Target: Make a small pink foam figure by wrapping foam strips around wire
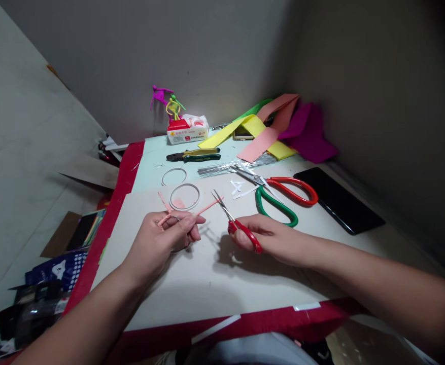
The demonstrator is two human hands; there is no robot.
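My left hand is shut on a thin wire ring with pink paper strips sticking out of it, and the fingers hide part of the ring. My right hand grips small red-handled scissors, their pointed blades aimed at the pink strip and just apart from it. Beyond the hands, on a beige board, lies a bare wire ring around a scrap of pink paper. Large scissors with red and green handles rest just past my right hand, near white paper scraps.
Farther back are another wire ring, green-handled pliers, a bundle of thin wires, and coloured paper strips. A black phone lies at right. Small paper figures stand on a tissue pack against the wall.
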